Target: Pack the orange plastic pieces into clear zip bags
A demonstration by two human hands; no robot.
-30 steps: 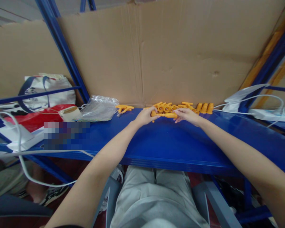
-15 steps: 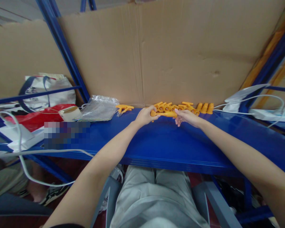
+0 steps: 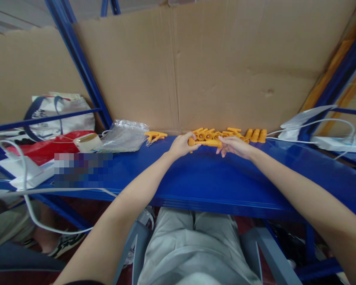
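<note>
Between my hands is an orange plastic piece [image 3: 208,143], long and tube-like with a rounded left end; its exact kind is unclear. My left hand [image 3: 181,145] is closed around the left end. The fingers and thumb of my right hand [image 3: 233,146] pinch the right end. Just behind it, several orange plastic parts [image 3: 209,134] with round openings lie in a row against the cardboard, partly hidden by my hands. To the right stand orange cups [image 3: 256,135], narrow end up.
A blue shelf [image 3: 213,178] is the work surface, backed by a cardboard sheet [image 3: 225,71]. On the left are orange branched pieces with a small chain [image 3: 156,136], clear plastic bags [image 3: 126,134], a red bag [image 3: 53,144] and a white cable [image 3: 25,170]. A power strip [image 3: 338,143] lies right.
My right hand's fingers have shifted slightly at the right end of the orange piece, its lower fingers now hanging further down. The left hand keeps its hold with the rounded end turned a little.
</note>
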